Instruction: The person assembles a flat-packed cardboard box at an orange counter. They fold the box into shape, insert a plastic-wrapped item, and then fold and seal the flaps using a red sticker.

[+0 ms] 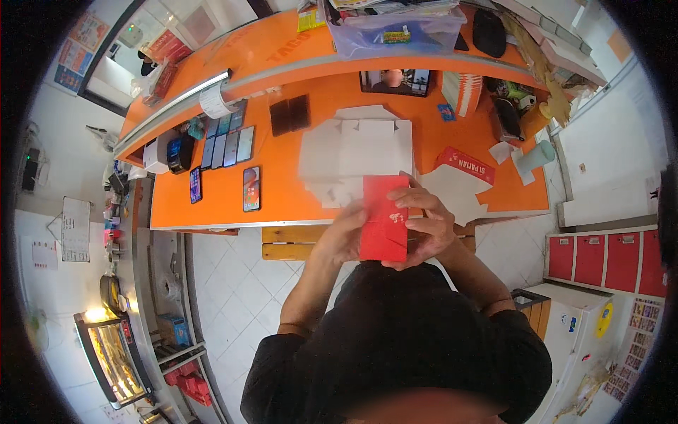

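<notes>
A red cardboard box (383, 230) with a small white print is held upright in front of my chest, just off the near edge of the orange counter. My left hand (344, 230) presses against its left side. My right hand (428, 222) wraps round its right side, with fingers lying over the front face. Beyond the box, flat white cardboard sheets (360, 152) lie on the counter (275, 201). To their right rests a red and white folded carton piece (466, 167), partly over another pale sheet.
Several phones (229, 146) lie in rows at the left, with two single phones, one purple-screened (195, 185) and one lit (251, 189), nearer me. A screen (395, 82) stands under the shelf, which carries a clear plastic bin (399, 35). A green cup (540, 154) lies at the right.
</notes>
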Tool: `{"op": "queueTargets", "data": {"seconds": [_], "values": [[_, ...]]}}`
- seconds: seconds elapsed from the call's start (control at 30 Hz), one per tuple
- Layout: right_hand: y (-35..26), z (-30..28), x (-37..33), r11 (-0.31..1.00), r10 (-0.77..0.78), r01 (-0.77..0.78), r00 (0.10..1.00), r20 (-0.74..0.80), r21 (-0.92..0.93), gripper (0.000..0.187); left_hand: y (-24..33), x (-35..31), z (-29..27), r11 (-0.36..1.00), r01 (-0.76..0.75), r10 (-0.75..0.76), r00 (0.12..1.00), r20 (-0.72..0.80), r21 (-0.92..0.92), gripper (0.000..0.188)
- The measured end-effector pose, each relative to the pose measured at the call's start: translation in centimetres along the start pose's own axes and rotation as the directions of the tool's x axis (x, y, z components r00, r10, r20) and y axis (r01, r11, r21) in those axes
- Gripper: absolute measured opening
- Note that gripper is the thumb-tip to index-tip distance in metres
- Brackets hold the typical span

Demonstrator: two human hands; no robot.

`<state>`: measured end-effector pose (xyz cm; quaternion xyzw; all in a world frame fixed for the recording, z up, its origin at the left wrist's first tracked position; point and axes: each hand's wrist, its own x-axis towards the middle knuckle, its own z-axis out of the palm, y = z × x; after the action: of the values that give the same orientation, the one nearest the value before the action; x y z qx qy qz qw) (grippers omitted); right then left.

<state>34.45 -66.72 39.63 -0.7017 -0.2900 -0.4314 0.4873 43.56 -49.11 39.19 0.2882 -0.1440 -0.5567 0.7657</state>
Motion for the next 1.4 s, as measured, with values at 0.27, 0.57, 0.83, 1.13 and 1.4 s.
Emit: {"op": "queueTargets", "data": {"seconds": [0.27,0.57,0.83,1.13,1.4], "values": [[-1.1,-0.2,1.1,0.992,0.098,-0.088,0.989,0.113,-0.095,0.059,-4.1,1.1,-2.5,0.953,-0.037,0.082,0.987,0.140,-0.301,0.080],[1.3,-1.1,-0.9,0.910,0.331,-0.379,0.908,-0.256,-0.169,0.033,-1.1,1.4,-3.5,0.968,0.010,-0.004,1.000,-0.024,0.251,0.101],[7.0,-4.6,-3.3,0.405,0.892,-0.575,0.075,-0.446,0.711,0.037,-0.5,-1.2,-2.6,0.619,-0.217,-0.065,0.944,0.324,0.755,0.093],[5.3,-2.7,-2.1,0.558,0.330,-0.565,0.823,-0.463,-0.607,0.041,-2.0,-1.2,-0.2,0.571,-0.142,0.377,0.920,-0.105,0.808,0.034],[1.2,-2.1,0.3,0.843,0.537,-0.493,0.783,0.314,-0.214,0.026,0.8,-2.4,-0.9,0.718,-0.151,0.298,0.949,-0.104,0.679,0.034]]}}
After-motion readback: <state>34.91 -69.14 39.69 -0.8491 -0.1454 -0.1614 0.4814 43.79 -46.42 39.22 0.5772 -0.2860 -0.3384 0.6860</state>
